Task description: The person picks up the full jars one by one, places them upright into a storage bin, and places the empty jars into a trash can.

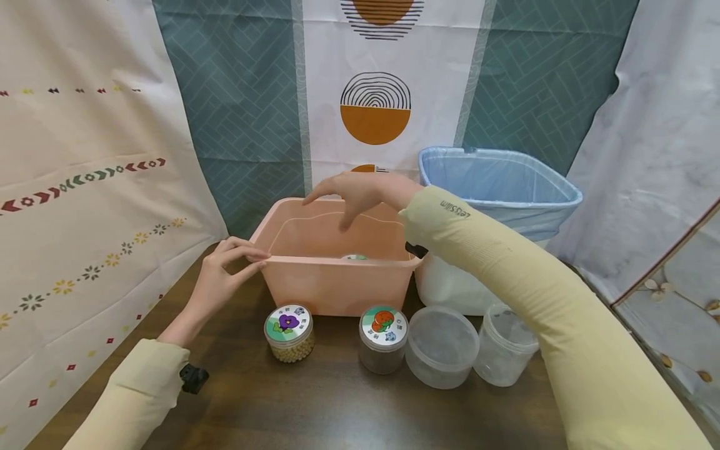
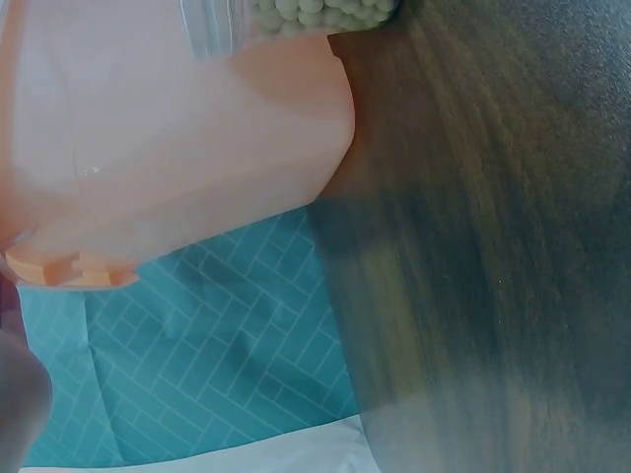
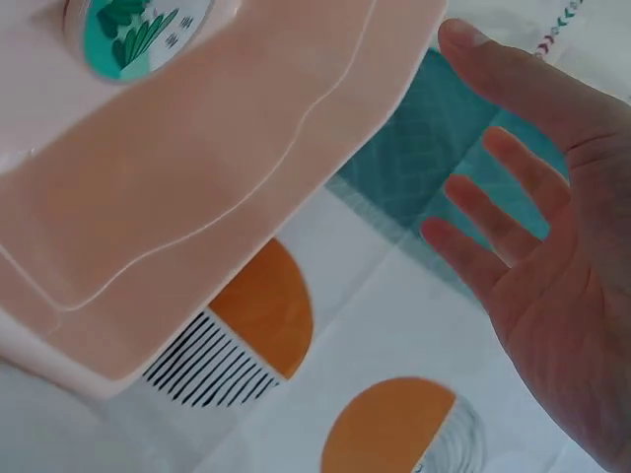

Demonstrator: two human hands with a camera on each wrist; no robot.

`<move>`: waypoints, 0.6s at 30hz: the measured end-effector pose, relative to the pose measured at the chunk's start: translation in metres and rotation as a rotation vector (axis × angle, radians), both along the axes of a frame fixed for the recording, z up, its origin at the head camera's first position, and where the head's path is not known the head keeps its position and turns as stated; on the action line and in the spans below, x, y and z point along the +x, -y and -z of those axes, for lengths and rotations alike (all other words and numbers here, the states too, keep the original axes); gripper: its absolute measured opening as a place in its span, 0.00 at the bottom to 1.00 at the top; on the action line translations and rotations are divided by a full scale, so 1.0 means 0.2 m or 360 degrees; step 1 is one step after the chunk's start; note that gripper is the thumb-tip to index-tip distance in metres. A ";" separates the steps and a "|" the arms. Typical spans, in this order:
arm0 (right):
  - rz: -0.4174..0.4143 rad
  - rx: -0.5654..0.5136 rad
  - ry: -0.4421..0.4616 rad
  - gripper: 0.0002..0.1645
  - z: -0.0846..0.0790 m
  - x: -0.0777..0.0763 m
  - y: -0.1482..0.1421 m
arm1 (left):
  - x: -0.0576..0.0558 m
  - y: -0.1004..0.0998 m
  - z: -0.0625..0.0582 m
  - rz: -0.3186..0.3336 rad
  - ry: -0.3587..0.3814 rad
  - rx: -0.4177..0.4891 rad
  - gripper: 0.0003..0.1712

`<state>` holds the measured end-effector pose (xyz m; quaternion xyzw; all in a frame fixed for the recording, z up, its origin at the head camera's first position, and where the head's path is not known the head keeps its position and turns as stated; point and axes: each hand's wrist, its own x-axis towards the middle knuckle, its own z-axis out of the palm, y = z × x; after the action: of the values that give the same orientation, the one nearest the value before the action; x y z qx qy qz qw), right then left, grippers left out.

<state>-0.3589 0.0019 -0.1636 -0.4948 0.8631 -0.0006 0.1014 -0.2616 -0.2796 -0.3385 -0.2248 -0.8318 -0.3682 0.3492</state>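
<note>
A pink plastic storage bin [image 1: 337, 284] stands on the table. With fingers and thumb, my left hand [image 1: 227, 272] pinches its rim at the near left corner. Above the bin's opening hangs my right hand [image 1: 360, 190], fingers spread and loosely bent, holding nothing. Inside the bin lies a jar with a green and white lid [image 3: 148, 34], mostly hidden by the front wall in the head view. In front of the bin sits a jar of small pale balls [image 1: 289, 334] with a purple flower on its lid.
To the right stand a jar with an orange fruit lid [image 1: 384, 337], a wide clear tub [image 1: 442, 347] and another clear jar [image 1: 505, 347]. Behind them is a white bin with a blue liner [image 1: 500, 181]. Patterned cloths [image 1: 242, 94] hang behind and at both sides.
</note>
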 end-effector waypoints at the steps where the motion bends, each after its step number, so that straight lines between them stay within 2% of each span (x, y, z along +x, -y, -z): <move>1: -0.0015 0.0001 -0.0009 0.47 0.00 0.01 0.01 | 0.00 0.00 0.00 0.0000 0.0000 0.0000 0.12; 7: -0.0157 -0.0045 -0.0063 0.46 0.00 0.10 0.04 | 0.00 0.00 -0.01 0.0020 0.0011 0.0004 0.12; 18: -0.0500 -0.0133 -0.0079 0.45 0.08 0.24 0.12 | 0.01 0.01 -0.01 0.0051 -0.0007 -0.0006 0.13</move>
<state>-0.3102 -0.0231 -0.1791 -0.6274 0.7765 -0.0084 0.0583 -0.2587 -0.2807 -0.3369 -0.2395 -0.8282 -0.3716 0.3446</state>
